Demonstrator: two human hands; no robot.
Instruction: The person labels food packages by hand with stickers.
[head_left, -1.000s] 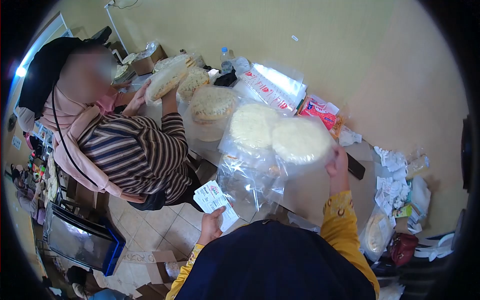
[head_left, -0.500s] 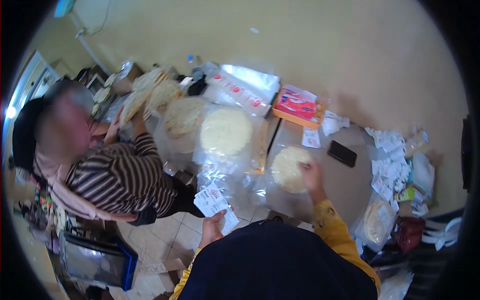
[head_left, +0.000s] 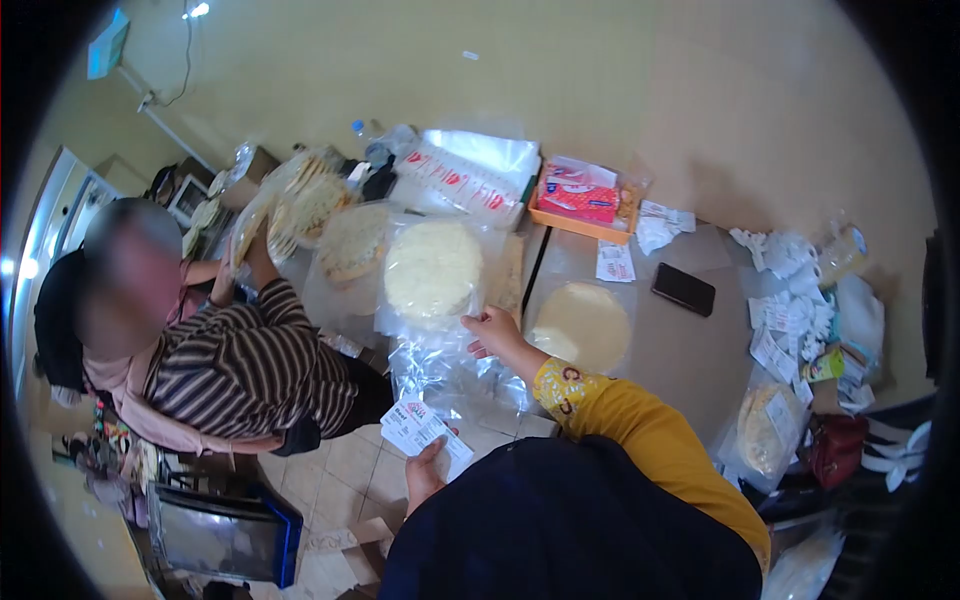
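My left hand [head_left: 424, 474] is closed on a few white printed labels [head_left: 412, 422], low in the centre. My right hand [head_left: 490, 335] reaches left across the table, its fingertips at the lower right edge of a bagged pale round flatbread [head_left: 433, 270]. Its thumb and forefinger look pressed together there; whether they pinch the plastic is too small to tell. Right of that hand, another pale round flatbread [head_left: 582, 326] lies on the brown table. A topped round [head_left: 352, 245] in clear plastic lies left of the first flatbread.
A co-worker [head_left: 240, 360] in a striped top holds a flat round at left. Behind the flatbreads are printed plastic bags [head_left: 460, 180] and an orange box [head_left: 580, 225]. A black phone [head_left: 683, 290], crumpled papers [head_left: 790, 255] and a bagged round [head_left: 768, 432] lie to the right.
My right hand has moved left from the right-hand flatbread to the edge of the bagged one. The view has shifted slightly. My left hand still holds the labels.
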